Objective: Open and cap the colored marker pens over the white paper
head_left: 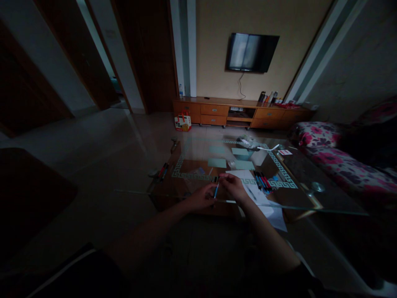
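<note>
Both my hands meet over the near edge of a glass coffee table [310, 198]. My left hand [201, 198] is closed on the lower end of a blue pen [216, 189]. My right hand [233, 185] pinches the pen's dark upper end, fingers closed. Just right of my hands lie white paper sheets [248, 182] and a row of several pens [263, 182]. Pale green cards [217, 162] lie further back on the glass.
A few markers [163, 170] lie at the table's left corner. A floral sofa [341, 163] runs along the right. A wooden TV cabinet [242, 111] with a wall television [252, 51] stands at the back, a small carton [182, 122] on the floor before it.
</note>
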`<state>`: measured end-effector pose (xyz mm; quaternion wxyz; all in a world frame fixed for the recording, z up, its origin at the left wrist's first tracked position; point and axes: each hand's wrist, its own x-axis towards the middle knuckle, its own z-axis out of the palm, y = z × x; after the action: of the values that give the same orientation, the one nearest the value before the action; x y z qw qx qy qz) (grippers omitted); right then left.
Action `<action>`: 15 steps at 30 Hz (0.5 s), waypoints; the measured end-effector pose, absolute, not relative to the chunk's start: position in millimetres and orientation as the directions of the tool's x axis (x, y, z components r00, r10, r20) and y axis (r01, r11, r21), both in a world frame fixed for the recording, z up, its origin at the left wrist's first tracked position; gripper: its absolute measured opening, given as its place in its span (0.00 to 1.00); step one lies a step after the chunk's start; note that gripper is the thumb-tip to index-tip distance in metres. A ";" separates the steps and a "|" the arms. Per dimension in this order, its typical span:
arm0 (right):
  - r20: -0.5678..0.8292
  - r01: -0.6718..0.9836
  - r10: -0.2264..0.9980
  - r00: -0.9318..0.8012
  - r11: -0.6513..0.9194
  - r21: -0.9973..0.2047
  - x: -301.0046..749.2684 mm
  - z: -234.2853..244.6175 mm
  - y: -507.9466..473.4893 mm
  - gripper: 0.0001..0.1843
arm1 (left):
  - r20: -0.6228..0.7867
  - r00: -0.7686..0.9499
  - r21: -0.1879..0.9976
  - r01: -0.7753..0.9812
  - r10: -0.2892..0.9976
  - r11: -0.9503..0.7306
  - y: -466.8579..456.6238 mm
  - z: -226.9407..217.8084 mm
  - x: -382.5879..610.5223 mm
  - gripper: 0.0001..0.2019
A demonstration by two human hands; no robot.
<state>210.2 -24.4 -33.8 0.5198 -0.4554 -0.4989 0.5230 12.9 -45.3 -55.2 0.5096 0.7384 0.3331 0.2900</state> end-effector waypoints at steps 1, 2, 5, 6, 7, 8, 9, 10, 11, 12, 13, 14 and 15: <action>0.028 -0.084 0.999 -0.031 0.025 -0.996 209.7 -32.9 -24.5 0.21 | 0.084 0.609 0.947 0.198 0.789 -0.253 -45.6 -54.7 12.9 0.29; 0.017 -0.072 1.000 -0.019 0.015 -0.997 209.3 -31.9 -24.7 0.21 | 0.076 0.608 0.948 0.203 0.790 -0.247 -45.8 -54.2 12.9 0.29; 0.010 -0.012 1.000 -0.019 0.010 -1.000 209.2 -28.4 -26.2 0.20 | 0.061 0.598 0.947 0.218 0.799 -0.236 -46.5 -52.4 13.1 0.29; 0.016 0.010 0.999 -0.028 0.016 -1.000 209.5 -27.5 -26.8 0.19 | 0.064 0.598 0.946 0.218 0.799 -0.239 -46.7 -51.7 13.2 0.29; 0.024 0.027 0.999 -0.039 0.025 -0.999 209.7 -26.8 -27.4 0.18 | 0.071 0.599 0.946 0.212 0.798 -0.244 -46.9 -51.1 13.4 0.29; 0.031 0.040 0.998 -0.048 0.033 -0.999 210.0 -26.6 -27.8 0.17 | 0.079 0.599 0.947 0.203 0.797 -0.247 -47.1 -50.5 13.7 0.29; 0.036 0.049 0.998 -0.055 0.038 -0.998 210.3 -26.7 -28.2 0.17 | 0.086 0.599 0.950 0.192 0.796 -0.247 -47.3 -50.0 14.1 0.29; 0.037 0.058 0.998 -0.059 0.041 -0.998 210.6 -27.2 -28.3 0.16 | 0.090 0.598 0.953 0.181 0.796 -0.244 -47.4 -49.6 14.5 0.29; 0.039 0.066 0.997 -0.062 0.043 -0.997 210.9 -27.9 -28.4 0.16 | 0.090 0.595 0.956 0.173 0.798 -0.237 -47.5 -49.3 14.8 0.29; 0.039 0.075 0.997 -0.064 0.044 -0.996 211.2 -28.7 -28.4 0.16 | 0.088 0.591 0.958 0.171 0.802 -0.231 -47.4 -49.2 15.1 0.29; 0.040 0.084 0.997 -0.064 0.045 -0.995 211.6 -29.5 -28.3 0.16 | 0.085 0.587 0.958 0.173 0.805 -0.227 -47.3 -49.2 15.2 0.29; 0.042 0.094 0.997 -0.062 0.047 -0.994 211.9 -30.1 -28.3 0.16 | 0.081 0.583 0.957 0.180 0.808 -0.226 -47.0 -49.3 15.2 0.29; 0.045 0.101 0.997 -0.060 0.051 -0.994 212.3 -30.4 -28.3 0.16 | 0.077 0.578 0.956 0.189 0.812 -0.225 -46.6 -49.4 15.0 0.29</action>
<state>212.3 -28.3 -30.4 0.4710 -0.4983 -0.5509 0.4757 15.0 -46.6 -49.4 0.5170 0.7224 0.3464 0.3015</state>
